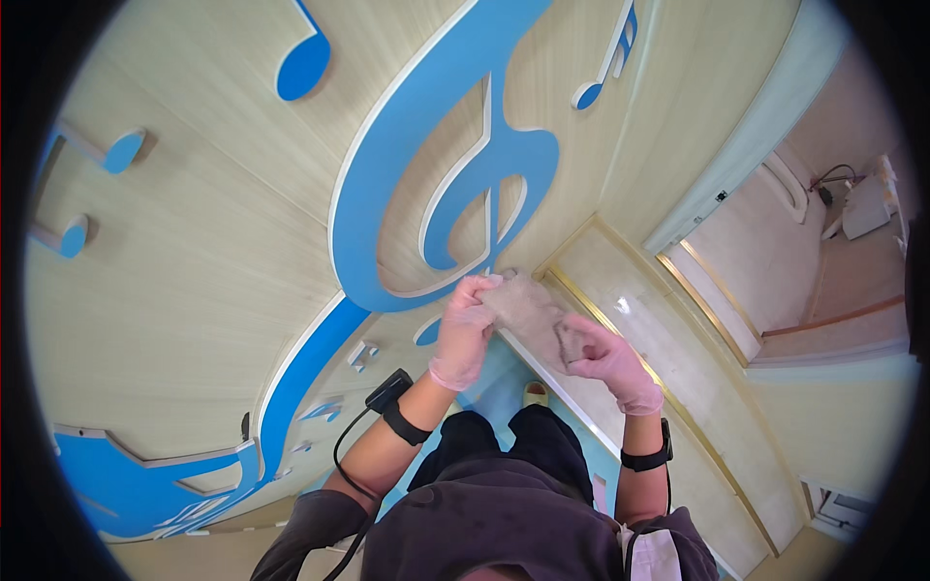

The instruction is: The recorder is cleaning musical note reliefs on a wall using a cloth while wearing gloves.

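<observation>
A grey-beige cloth (534,316) is stretched between my two hands, in front of my chest. My left hand (466,327), in a thin translucent glove, pinches its upper left end. At the lower right end, my right hand (607,359), gloved the same way, grips the cloth's edge between thumb and fingers. Just beyond the cloth stands a wall decoration, a large blue treble clef (363,181) with white edges, fixed to a pale wood-grain wall.
Blue music notes (304,69) stand out from the wall. To the right are a pale step with gold trim (588,301) and a doorway (755,261) with a white fixture beyond it. Below, a slipper (535,393) shows on the blue floor.
</observation>
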Tool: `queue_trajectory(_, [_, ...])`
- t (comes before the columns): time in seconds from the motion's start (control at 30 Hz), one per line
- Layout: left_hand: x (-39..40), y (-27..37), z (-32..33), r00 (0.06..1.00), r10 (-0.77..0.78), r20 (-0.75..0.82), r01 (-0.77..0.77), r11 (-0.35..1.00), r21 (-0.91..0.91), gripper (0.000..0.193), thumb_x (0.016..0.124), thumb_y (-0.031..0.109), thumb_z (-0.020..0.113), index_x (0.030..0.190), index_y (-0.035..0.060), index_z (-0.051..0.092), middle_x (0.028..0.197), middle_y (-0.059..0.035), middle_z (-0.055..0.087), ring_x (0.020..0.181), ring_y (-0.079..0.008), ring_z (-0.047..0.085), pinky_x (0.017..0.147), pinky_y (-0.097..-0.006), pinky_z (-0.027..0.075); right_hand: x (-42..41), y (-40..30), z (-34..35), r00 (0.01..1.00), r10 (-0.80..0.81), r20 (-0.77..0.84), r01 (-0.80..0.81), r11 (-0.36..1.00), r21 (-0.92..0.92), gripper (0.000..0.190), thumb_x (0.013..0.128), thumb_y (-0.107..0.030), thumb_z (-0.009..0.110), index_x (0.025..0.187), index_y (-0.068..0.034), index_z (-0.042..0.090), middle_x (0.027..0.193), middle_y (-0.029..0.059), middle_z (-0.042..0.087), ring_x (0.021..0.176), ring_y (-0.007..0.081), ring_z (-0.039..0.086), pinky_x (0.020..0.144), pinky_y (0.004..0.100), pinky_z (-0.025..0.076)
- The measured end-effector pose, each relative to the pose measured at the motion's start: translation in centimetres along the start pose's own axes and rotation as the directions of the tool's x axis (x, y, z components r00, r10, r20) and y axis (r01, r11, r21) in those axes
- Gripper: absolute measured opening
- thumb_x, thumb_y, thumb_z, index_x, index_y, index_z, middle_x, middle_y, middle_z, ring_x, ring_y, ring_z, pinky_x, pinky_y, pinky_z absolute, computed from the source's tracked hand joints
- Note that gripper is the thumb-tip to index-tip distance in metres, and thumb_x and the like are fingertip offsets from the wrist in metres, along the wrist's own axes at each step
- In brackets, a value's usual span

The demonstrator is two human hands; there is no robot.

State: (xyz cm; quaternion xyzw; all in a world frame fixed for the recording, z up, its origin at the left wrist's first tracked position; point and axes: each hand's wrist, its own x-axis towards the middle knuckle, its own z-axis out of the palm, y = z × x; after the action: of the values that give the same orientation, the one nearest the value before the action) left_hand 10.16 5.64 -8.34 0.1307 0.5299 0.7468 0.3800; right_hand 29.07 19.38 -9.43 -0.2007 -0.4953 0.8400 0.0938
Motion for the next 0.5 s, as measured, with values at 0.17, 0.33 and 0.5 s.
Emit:
queue_trajectory(0.17, [-0.9, 2.7, -0.1, 0.947, 0.021, 0.32, 0.092, 0.938, -0.333, 0.027, 0.096, 0.008, 0.046, 0.122, 0.0062, 0.048, 0.12, -0.0066, 0.057, 0.111, -0.0184, 0.056, 0.097, -0.0326, 0.044, 0.3, -2.5, 1.3, 0.969, 0.172, -0.176, -0.242, 0.789, -0.564, 0.049, 0.079, -0.014, 0.075, 0.125, -0.007, 0.059, 0.1, 0.0015, 0.061, 0.09, 0.0109, 0.056, 0.084, 0.027, 0.047])
queue_trajectory(0.33, [-1.2, 3.1, -0.4, 0.945, 0.037, 0.325, 0.082, 0.936, -0.344, 0.03, 0.096, 0.009, 0.042, 0.126, 0.0067, 0.047, 0.119, -0.0074, 0.057, 0.11, -0.0189, 0.056, 0.096, -0.0329, 0.044, 2.7, -2.9, 4.4, 0.766, -0.638, -0.077, 0.342, 0.507, -0.791, 0.049, 0.079, -0.018, 0.075, 0.123, -0.008, 0.058, 0.103, 0.0105, 0.061, 0.095, 0.018, 0.057, 0.084, 0.031, 0.047])
queue_trajectory(0.5, [-1.4, 4.5, -0.5, 0.987, 0.008, 0.163, 0.042, 0.953, -0.3, 0.031, 0.091, 0.003, 0.049, 0.121, 0.0071, 0.053, 0.112, -0.0065, 0.06, 0.102, -0.0152, 0.058, 0.091, -0.0294, 0.046, 4.3, -2.2, 6.4, 0.94, -0.316, -0.129, 0.223, 0.854, -0.47, 0.037, 0.073, -0.015, 0.079, 0.103, -0.003, 0.061, 0.108, 0.0086, 0.061, 0.098, 0.0172, 0.056, 0.087, 0.0294, 0.045])
